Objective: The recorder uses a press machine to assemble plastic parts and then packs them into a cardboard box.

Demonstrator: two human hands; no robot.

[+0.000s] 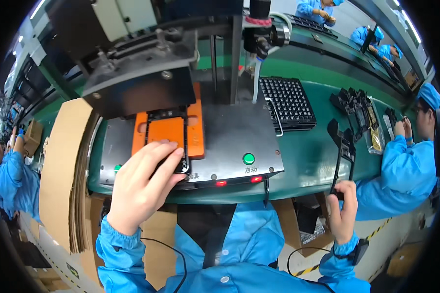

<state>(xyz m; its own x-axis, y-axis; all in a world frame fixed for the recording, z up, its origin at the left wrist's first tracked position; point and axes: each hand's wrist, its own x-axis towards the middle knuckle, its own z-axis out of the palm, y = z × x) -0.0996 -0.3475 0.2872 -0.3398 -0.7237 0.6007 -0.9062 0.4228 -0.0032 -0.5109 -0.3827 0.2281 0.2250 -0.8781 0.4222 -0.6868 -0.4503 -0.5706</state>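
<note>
My left hand (149, 178) reaches over the front of an orange fixture (196, 134) on a bench-top press. Its fingers are bent together around the near end of a thin black phone-sized frame (185, 165). The frame sits around a raised orange block (166, 131), and part of it is hidden by my fingers. Off to the right, my right hand (343, 210) pinches the lower end of a long black plastic frame (346, 149) with an open middle. That piece is held upright and tilted at the bench's front edge.
The press's dark upper plate (146, 90) hangs just behind my left hand. A green button (249, 158) is on its base. Black trays (288, 102) stand behind right, near a pile of black parts (357, 110). Cardboard sheets (61, 171) stand left. A co-worker (408, 161) sits right.
</note>
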